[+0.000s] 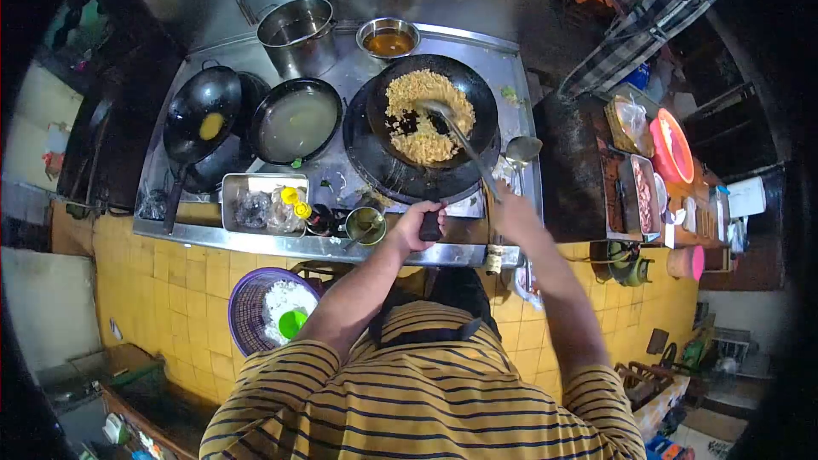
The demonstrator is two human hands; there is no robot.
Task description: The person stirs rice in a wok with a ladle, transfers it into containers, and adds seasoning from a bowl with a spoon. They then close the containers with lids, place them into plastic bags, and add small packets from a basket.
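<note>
My left hand [419, 226] is wrapped round the dark handle of a large black wok [484, 102] on the stove. Fried rice [430, 146] lies in the wok, spread around a bare dark patch. In my right hand [514, 211] is the long handle of a metal ladle [437, 108], its bowl down among the rice. A second ladle [523, 149] rests to the right of the wok. Near my left hand stand a metal cup [365, 226] and dark bottles with yellow caps [302, 209].
Left on the stove are a pan of cloudy liquid [298, 125], a wok with something yellow [202, 102] and a tray of bags [234, 204]. Behind stand a tall pot [300, 55] and a bowl of brown liquid [388, 39]. A purple basket of rice [244, 311] is below left.
</note>
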